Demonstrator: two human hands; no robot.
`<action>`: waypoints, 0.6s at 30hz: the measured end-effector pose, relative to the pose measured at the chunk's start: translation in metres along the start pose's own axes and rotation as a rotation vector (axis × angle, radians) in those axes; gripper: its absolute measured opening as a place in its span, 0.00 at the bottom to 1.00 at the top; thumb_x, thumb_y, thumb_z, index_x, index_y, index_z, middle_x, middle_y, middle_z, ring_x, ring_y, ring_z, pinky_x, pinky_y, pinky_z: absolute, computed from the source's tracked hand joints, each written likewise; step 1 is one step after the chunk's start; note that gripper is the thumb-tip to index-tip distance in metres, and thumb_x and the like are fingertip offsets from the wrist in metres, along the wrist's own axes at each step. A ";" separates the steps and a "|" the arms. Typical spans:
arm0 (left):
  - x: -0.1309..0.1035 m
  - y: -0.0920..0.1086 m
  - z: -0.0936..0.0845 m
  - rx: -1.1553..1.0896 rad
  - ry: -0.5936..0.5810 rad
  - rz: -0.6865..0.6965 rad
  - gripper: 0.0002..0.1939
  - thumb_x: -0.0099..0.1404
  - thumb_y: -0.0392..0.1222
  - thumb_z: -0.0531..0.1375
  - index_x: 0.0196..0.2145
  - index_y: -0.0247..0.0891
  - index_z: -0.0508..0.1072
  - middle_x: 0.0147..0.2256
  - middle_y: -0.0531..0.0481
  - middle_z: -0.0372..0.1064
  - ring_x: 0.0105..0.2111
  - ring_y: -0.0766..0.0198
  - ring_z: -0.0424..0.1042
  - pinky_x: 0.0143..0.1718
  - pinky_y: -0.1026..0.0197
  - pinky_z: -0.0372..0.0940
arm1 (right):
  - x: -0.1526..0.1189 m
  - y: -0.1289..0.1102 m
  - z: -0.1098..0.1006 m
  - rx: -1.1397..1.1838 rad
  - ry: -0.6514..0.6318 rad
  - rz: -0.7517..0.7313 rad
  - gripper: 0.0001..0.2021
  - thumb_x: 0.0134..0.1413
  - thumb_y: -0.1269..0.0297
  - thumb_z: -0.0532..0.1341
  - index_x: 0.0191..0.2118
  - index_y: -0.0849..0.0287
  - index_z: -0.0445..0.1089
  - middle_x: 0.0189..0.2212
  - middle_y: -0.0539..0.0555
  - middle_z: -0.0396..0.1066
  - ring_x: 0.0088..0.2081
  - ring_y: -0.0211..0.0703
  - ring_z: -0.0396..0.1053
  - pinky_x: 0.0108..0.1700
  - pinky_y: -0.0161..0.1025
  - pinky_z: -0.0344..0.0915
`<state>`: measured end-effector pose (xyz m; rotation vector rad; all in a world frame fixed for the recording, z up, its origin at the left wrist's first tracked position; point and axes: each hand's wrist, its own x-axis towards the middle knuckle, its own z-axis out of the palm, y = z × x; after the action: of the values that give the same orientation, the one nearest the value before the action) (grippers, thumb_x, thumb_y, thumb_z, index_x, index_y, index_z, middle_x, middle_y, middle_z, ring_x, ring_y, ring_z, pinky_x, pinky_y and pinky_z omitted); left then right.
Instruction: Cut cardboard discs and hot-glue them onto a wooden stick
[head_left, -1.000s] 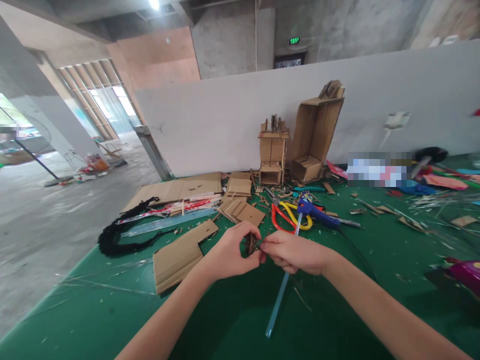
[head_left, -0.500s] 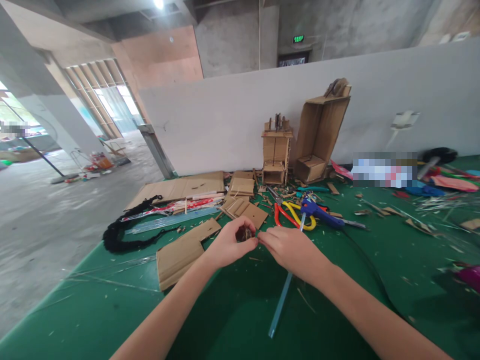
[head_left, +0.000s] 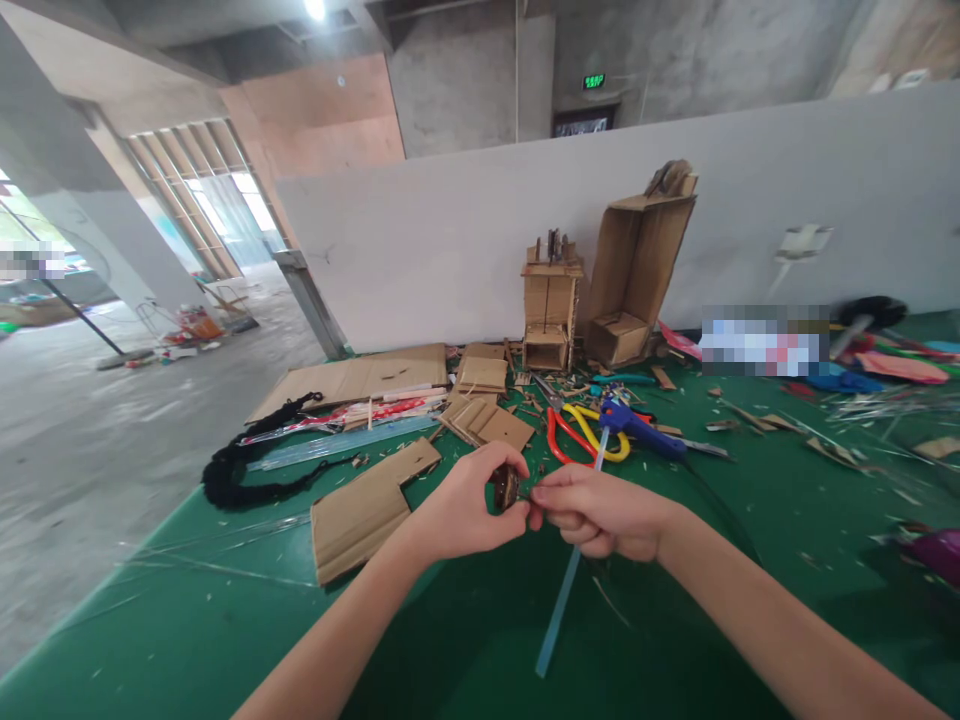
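My left hand pinches a small dark brown piece between thumb and fingers, held just above the green table. My right hand meets it from the right, fingertips closed on the same piece. What the piece is made of is too small to tell. A pale blue glue stick runs under my right hand toward a blue glue gun. A notched cardboard sheet lies just left of my left hand.
Red and yellow handled cutters lie beyond my hands. Cardboard sheets, a black braided cord and a clear ruler sit to the left. A small cardboard model and an upright carton stand against the white wall. Scraps litter the right side.
Both hands stay together on the small piece; they dipped toward the table half a second ago and have lifted slightly back, with the right fingers curled more tightly.
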<state>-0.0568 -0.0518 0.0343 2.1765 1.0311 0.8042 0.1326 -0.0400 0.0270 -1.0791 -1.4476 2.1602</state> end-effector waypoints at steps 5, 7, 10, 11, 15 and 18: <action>0.001 -0.004 -0.001 -0.078 0.020 -0.023 0.19 0.53 0.34 0.58 0.44 0.39 0.62 0.32 0.52 0.65 0.29 0.67 0.64 0.31 0.63 0.61 | 0.003 0.005 0.000 -0.106 0.083 -0.149 0.12 0.58 0.57 0.55 0.27 0.58 0.61 0.13 0.37 0.40 0.16 0.29 0.35 0.16 0.30 0.35; 0.003 -0.006 -0.002 -0.125 0.051 -0.046 0.20 0.53 0.34 0.59 0.44 0.39 0.61 0.35 0.51 0.64 0.31 0.66 0.65 0.34 0.62 0.63 | 0.004 0.004 -0.001 -0.282 0.134 -0.213 0.13 0.60 0.57 0.52 0.28 0.59 0.63 0.13 0.39 0.41 0.16 0.29 0.38 0.17 0.31 0.39; 0.004 -0.009 -0.002 -0.210 0.060 -0.096 0.23 0.53 0.36 0.60 0.46 0.39 0.59 0.36 0.49 0.65 0.31 0.66 0.66 0.34 0.60 0.63 | 0.006 0.002 -0.001 -0.691 0.277 -0.407 0.15 0.60 0.61 0.51 0.25 0.60 0.64 0.17 0.43 0.51 0.19 0.32 0.50 0.22 0.32 0.47; 0.005 -0.011 -0.002 -0.238 0.060 -0.112 0.23 0.53 0.37 0.60 0.46 0.39 0.59 0.36 0.49 0.65 0.31 0.65 0.66 0.34 0.59 0.63 | 0.007 0.002 -0.001 -0.810 0.324 -0.472 0.16 0.61 0.62 0.50 0.24 0.60 0.63 0.18 0.45 0.55 0.21 0.33 0.53 0.24 0.33 0.49; 0.007 -0.016 0.001 -0.346 0.111 -0.170 0.23 0.53 0.37 0.61 0.46 0.38 0.59 0.34 0.50 0.66 0.31 0.64 0.67 0.35 0.58 0.62 | 0.012 0.008 0.001 -1.087 0.480 -0.651 0.13 0.62 0.67 0.49 0.30 0.59 0.68 0.25 0.51 0.68 0.29 0.39 0.64 0.31 0.36 0.57; 0.009 -0.017 0.003 -0.417 0.147 -0.212 0.23 0.52 0.36 0.61 0.46 0.39 0.59 0.33 0.51 0.66 0.33 0.64 0.68 0.37 0.58 0.62 | 0.015 0.012 0.003 -1.219 0.578 -0.674 0.13 0.61 0.68 0.48 0.38 0.60 0.70 0.32 0.57 0.72 0.35 0.45 0.68 0.36 0.40 0.60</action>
<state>-0.0578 -0.0364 0.0230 1.6491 1.0364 0.9895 0.1222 -0.0377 0.0107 -1.1000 -2.3179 0.3280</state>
